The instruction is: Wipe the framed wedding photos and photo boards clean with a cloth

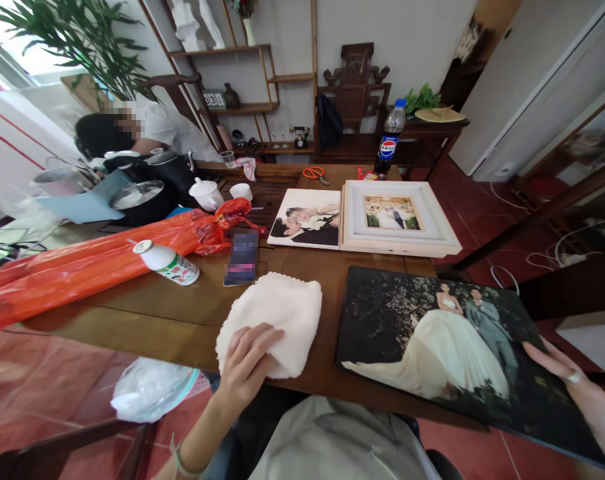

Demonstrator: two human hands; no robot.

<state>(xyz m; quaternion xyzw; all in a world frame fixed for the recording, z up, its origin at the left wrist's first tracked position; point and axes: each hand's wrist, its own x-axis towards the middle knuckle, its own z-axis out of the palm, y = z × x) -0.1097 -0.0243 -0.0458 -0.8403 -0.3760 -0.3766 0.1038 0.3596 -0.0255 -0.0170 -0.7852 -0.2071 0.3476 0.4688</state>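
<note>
My left hand (249, 363) is on a folded white fluffy cloth (287, 313) at the table's near edge, its fingers bent over the top and pressing into it. To the right lies a large dark wedding photo panel (382, 320), showing a couple outdoors. My right hand (557, 367) grips the panel's right edge, thumb on the printed face and the other fingers hidden beneath. Part of the panel juts past the table toward me. Beyond the cloth is a phone (241, 257), lying flat on the wooden table (182, 313).
A smaller photo panel (307, 223) touches a white framed photo (432, 217) at the back. Behind them are orange scissors (315, 175) and a cola bottle (388, 140). On the left, a white bottle (167, 262) lies against a long red plastic-wrapped bundle (97, 250). A person (157, 127) sits bent over beyond.
</note>
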